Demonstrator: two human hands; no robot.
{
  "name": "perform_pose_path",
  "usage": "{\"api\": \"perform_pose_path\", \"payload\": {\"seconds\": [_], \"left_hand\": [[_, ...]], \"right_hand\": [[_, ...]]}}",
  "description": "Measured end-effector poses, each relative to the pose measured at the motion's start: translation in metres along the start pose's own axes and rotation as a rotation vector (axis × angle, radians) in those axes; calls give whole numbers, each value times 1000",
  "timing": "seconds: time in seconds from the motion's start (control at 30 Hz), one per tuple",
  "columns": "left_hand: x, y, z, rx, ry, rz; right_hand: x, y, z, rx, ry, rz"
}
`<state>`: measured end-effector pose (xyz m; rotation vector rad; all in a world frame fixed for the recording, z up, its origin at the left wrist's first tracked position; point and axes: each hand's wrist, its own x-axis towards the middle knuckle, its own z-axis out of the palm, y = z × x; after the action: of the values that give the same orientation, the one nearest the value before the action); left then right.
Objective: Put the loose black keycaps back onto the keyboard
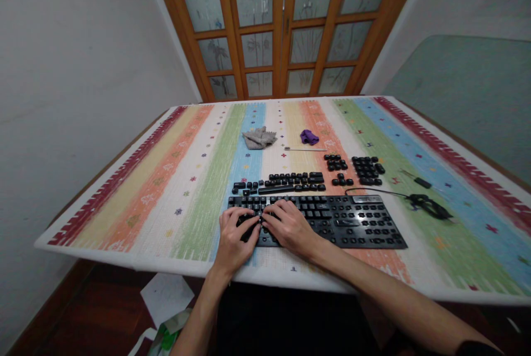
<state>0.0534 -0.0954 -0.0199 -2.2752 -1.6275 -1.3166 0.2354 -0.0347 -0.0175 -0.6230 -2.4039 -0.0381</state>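
Note:
A black keyboard (359, 229) lies along the near edge of the table; its right part shows bare switches, while caps sit on much of its middle. My left hand (235, 234) rests over its left end, thumb and forefinger apart and bent toward the keys. Close beside it, my right hand (286, 226) lies over the keys with bent fingers, the tips nearly meeting those of the left. Any small cap under the fingertips is hidden. Behind the keyboard stand rows of loose keycaps (292, 180), including a long space bar (276, 189).
More loose keycaps (367, 171) stand in groups at the back right. A grey cloth (260, 137), a purple cloth (309, 136) and a thin rod-like tool (306, 149) lie farther back. The coiled cable (429, 206) and a small wire-ended tool (422, 182) are at the right.

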Motion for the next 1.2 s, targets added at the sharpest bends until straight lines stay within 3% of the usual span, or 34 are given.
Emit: {"api": "perform_pose_path", "payload": {"seconds": [0.47,0.97,1.2], "left_hand": [[1,2,3,-22,-5,11],[3,1,3,-25,-22,4],[1,0,3,-6,-31,7]], "right_hand": [[-2,-4,-3,5,-31,9],[-3,-3,-6,173,5,100],[-2,-5,-4,141,-25,72]]}}
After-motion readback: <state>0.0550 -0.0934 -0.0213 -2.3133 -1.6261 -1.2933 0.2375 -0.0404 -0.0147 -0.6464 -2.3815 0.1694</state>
